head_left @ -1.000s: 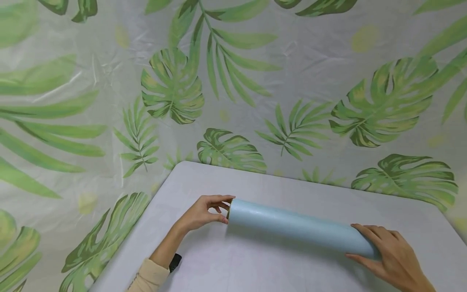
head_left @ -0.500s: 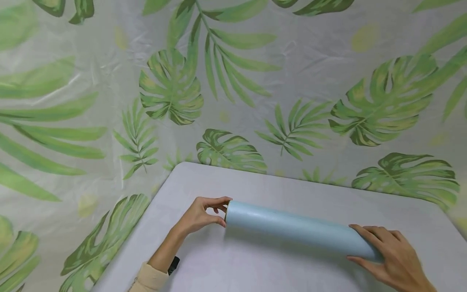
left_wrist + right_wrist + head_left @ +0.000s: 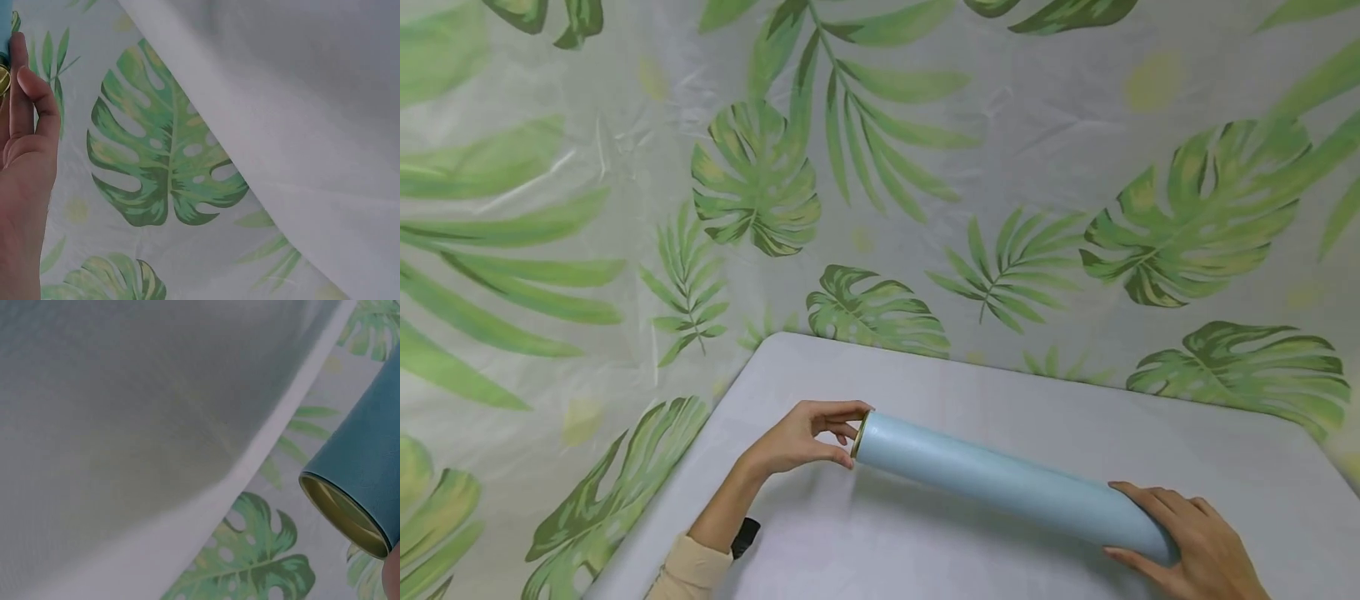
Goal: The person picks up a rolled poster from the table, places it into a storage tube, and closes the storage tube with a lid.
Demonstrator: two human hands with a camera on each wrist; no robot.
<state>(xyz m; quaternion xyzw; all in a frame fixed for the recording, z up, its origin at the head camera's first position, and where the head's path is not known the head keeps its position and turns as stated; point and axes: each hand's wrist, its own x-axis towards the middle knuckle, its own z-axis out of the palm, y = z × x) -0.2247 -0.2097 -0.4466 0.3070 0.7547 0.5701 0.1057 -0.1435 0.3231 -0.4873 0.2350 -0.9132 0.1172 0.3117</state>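
A long light blue tube [image 3: 1000, 483] with a gold-coloured rim [image 3: 861, 435] is held aslant above the white table, its right end nearer to me. At the left end, my left hand [image 3: 793, 439] pinches the rim between thumb and fingers, with a gap behind the fingertips. The right hand [image 3: 1201, 537] grips the other end, fingers over the top and thumb along the near side. In the right wrist view the blue tube [image 3: 359, 456] shows a gold-lined, recessed end. The left wrist view shows the left hand [image 3: 28, 156] at the picture's edge beside a bit of gold rim.
The white table [image 3: 880, 550] has a rounded far left corner. Behind it hangs a shiny sheet [image 3: 910, 233] printed with green leaves, reaching down past the table's left edge. A black band [image 3: 745, 537] sits at the left wrist, by a beige sleeve [image 3: 692, 567].
Both hands have shifted slightly left with the tube, and its right end has dipped lower toward me. More of the gold rim now shows at the left end.
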